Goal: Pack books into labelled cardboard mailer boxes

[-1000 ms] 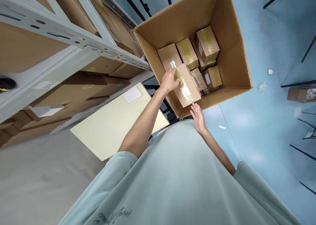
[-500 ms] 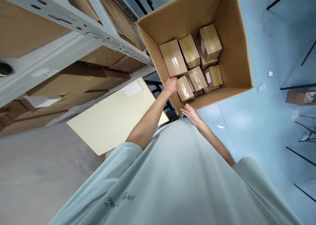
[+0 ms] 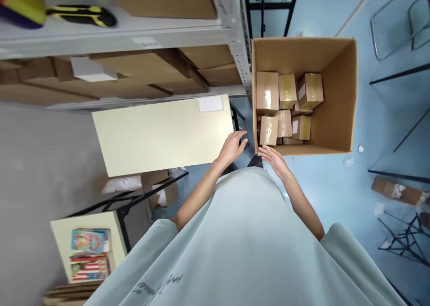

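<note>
In the head view, a large open cardboard box stands ahead of me to the right. Several small taped cartons lie inside, among them a small carton in the near left corner and a bigger carton behind it. My left hand holds nothing; its fingers are apart and curved, left of the box and near the end of a cream tabletop. At the box's near left corner is my right hand, fingers stretched out. Whether its fingertips touch the near wall I cannot tell.
A metal shelf with cardboard boxes runs along the upper left, its post close beside the large box. A smaller table carries colourful boxes at lower left. Black table legs and a carton are on the blue floor at right.
My left hand has come away from the large box's left wall and moved left, its fingers now apart. The right hand stays by the near corner. The view has turned leftward.
</note>
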Demonstrator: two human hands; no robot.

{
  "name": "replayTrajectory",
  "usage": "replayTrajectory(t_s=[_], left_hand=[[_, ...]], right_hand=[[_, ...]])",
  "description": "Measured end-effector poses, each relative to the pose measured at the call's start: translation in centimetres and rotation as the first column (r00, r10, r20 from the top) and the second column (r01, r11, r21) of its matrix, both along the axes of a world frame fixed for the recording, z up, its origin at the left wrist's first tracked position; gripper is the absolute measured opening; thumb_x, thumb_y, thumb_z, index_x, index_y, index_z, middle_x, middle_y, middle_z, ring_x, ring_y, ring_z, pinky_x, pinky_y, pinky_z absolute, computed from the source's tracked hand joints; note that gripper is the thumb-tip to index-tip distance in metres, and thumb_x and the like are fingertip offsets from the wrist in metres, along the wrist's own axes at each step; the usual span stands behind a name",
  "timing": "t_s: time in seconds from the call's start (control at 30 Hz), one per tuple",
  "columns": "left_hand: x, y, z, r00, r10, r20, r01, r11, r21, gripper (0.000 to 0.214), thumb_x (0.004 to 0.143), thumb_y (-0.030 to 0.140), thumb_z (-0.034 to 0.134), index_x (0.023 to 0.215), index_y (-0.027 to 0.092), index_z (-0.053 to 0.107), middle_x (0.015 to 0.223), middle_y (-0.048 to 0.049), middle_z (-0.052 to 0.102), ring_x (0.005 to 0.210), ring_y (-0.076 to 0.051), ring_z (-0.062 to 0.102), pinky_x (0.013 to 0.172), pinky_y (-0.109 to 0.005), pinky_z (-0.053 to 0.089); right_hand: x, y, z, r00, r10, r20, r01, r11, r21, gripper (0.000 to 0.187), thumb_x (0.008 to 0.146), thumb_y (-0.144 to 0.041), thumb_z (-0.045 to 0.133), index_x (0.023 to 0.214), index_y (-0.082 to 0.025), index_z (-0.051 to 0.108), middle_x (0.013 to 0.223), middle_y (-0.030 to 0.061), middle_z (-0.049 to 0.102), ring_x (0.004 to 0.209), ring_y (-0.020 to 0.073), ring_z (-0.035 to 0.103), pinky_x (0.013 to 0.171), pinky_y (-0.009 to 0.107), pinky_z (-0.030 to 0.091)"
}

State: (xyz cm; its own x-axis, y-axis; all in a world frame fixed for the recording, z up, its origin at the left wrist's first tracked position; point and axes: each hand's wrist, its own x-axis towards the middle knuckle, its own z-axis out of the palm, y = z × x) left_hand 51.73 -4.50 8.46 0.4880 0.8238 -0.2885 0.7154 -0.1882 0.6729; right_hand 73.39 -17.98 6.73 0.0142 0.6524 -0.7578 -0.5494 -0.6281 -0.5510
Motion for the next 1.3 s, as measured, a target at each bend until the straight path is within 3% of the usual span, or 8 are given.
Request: replayTrajectory(t_s=[0.17, 0.3, 0.43, 0.57, 0.73, 0.93, 1.1, 1.3], left_hand=[[-5.5, -2.8, 3.4, 0.959, 0.161, 0.233, -0.182, 0.981, 0.073, 0.038, 0.113, 0.032, 0.062, 0.146, 0.021, 0.077, 0.154, -0.0126, 0.078, 0.149, -0.031, 0.070, 0.133, -0.052, 0.054], [-12.3, -5.5, 7.5, 0.860, 0.300, 0.413, -0.380, 0.916, 0.125, 0.033, 0.113, 0.030, 0.062, 0.142, 0.025, 0.078, 0.150, -0.0093, 0.081, 0.145, -0.028, 0.073, 0.129, -0.050, 0.057], [-21.2, -9.1, 11.3, 0.694, 0.443, 0.567, -0.612, 0.779, 0.140, 0.016, 0.110, 0.027, 0.068, 0.121, 0.026, 0.080, 0.139, -0.0080, 0.084, 0.134, -0.026, 0.079, 0.123, -0.048, 0.061], [-30.7, -13.6, 13.2, 0.515, 0.545, 0.661, -0.798, 0.586, 0.139, 0.005, 0.107, 0.026, 0.073, 0.104, 0.025, 0.076, 0.131, -0.0084, 0.086, 0.128, -0.026, 0.081, 0.119, -0.048, 0.062], [-41.3, -20.0, 13.6, 0.348, 0.646, 0.680, -0.925, 0.356, 0.135, 0.008, 0.108, 0.027, 0.073, 0.101, 0.024, 0.076, 0.130, -0.0094, 0.085, 0.127, -0.027, 0.081, 0.118, -0.049, 0.063], [-50.0, -26.8, 11.7, 0.077, 0.682, 0.727, -0.997, 0.038, 0.070, 0.010, 0.109, 0.032, 0.072, 0.105, 0.024, 0.078, 0.130, -0.0095, 0.085, 0.124, -0.026, 0.081, 0.116, -0.048, 0.064], [-56.1, -30.5, 10.3, -0.101, 0.753, 0.650, -0.990, -0.142, 0.011, 0.014, 0.110, 0.035, 0.070, 0.105, 0.025, 0.079, 0.132, -0.0102, 0.084, 0.128, -0.027, 0.079, 0.121, -0.049, 0.062], [-64.2, -35.0, 10.0, -0.302, 0.803, 0.514, -0.928, -0.371, 0.035, 0.019, 0.109, 0.040, 0.068, 0.105, 0.027, 0.082, 0.130, -0.0088, 0.085, 0.127, -0.028, 0.079, 0.121, -0.050, 0.062]], right_hand=[[-5.3, 2.5, 4.6, 0.987, 0.139, 0.080, -0.150, 0.977, 0.150, 0.060, 0.089, -0.070, 0.088, 0.134, -0.030, 0.079, 0.152, 0.0102, 0.082, 0.141, 0.0315, 0.079, 0.128, 0.050, 0.055], [-12.2, 4.2, 9.1, 0.958, 0.244, 0.149, -0.277, 0.921, 0.273, 0.064, 0.088, -0.072, 0.089, 0.136, -0.031, 0.080, 0.154, 0.0101, 0.081, 0.141, 0.0324, 0.078, 0.125, 0.050, 0.057], [-20.6, 5.3, 13.0, 0.908, 0.348, 0.235, -0.413, 0.840, 0.353, 0.062, 0.090, -0.071, 0.089, 0.137, -0.031, 0.080, 0.157, 0.0115, 0.079, 0.144, 0.0334, 0.076, 0.126, 0.051, 0.057], [-30.2, 5.9, 15.3, 0.848, 0.427, 0.314, -0.528, 0.739, 0.419, 0.060, 0.090, -0.068, 0.090, 0.136, -0.031, 0.079, 0.159, 0.0113, 0.078, 0.145, 0.0323, 0.075, 0.127, 0.052, 0.055], [-42.6, 4.8, 16.8, 0.729, 0.574, 0.373, -0.682, 0.562, 0.468, 0.055, 0.093, -0.066, 0.089, 0.135, -0.031, 0.080, 0.157, 0.0120, 0.078, 0.145, 0.0319, 0.075, 0.128, 0.054, 0.054], [-56.2, 2.7, 18.1, 0.507, 0.764, 0.400, -0.829, 0.306, 0.467, 0.052, 0.097, -0.065, 0.086, 0.137, -0.032, 0.080, 0.159, 0.0116, 0.077, 0.145, 0.0323, 0.074, 0.128, 0.055, 0.055], [-67.2, 2.3, 16.9, 0.283, 0.882, 0.375, -0.896, 0.104, 0.431, 0.049, 0.096, -0.064, 0.087, 0.135, -0.035, 0.082, 0.156, 0.0109, 0.079, 0.146, 0.0354, 0.073, 0.129, 0.058, 0.055], [-81.3, 1.7, 15.5, -0.018, 0.949, 0.314, -0.909, -0.146, 0.390, 0.059, 0.087, -0.070, 0.094, 0.131, -0.032, 0.082, 0.150, 0.0105, 0.082, 0.141, 0.0376, 0.076, 0.127, 0.058, 0.056]])
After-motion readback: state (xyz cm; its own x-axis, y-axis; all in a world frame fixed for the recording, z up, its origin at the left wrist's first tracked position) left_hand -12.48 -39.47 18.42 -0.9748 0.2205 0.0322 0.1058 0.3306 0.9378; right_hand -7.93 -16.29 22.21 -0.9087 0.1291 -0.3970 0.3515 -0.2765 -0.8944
